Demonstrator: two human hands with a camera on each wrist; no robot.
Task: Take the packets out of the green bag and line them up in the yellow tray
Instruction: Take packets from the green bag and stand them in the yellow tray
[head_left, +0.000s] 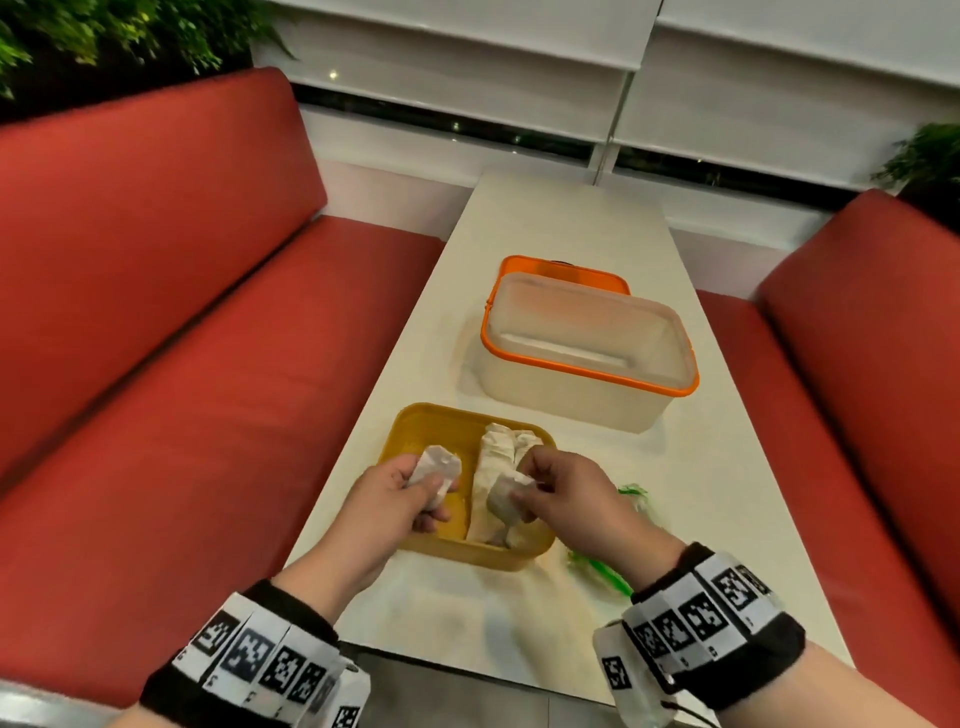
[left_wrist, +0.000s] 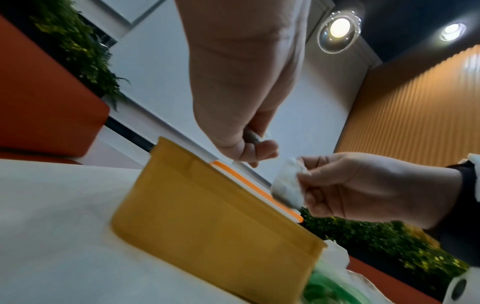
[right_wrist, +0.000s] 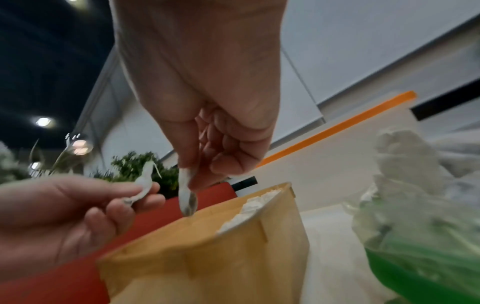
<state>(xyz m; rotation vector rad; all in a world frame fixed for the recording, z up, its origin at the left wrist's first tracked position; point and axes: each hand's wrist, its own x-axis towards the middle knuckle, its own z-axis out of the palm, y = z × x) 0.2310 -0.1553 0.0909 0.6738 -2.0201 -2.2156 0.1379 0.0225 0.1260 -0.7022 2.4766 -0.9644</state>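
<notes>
The yellow tray (head_left: 415, 423) sits on the white table, with two white packets (head_left: 496, 452) lying side by side in its right half. My left hand (head_left: 402, 496) hovers over the tray's left half and grips a white packet (head_left: 439, 467). My right hand (head_left: 556, 493) pinches another white packet (head_left: 504, 501) above the tray's right half. In the right wrist view that packet (right_wrist: 187, 195) hangs from my fingertips just over the tray's rim (right_wrist: 207, 211). The green bag (head_left: 608, 569) lies crumpled on the table to the right of the tray, mostly hidden by my right arm.
A clear box with an orange rim (head_left: 587, 348) stands behind the tray, its orange lid (head_left: 561, 273) behind it. Red benches (head_left: 182, 312) run along both sides of the narrow table (head_left: 561, 218). Plants sit at the back corners.
</notes>
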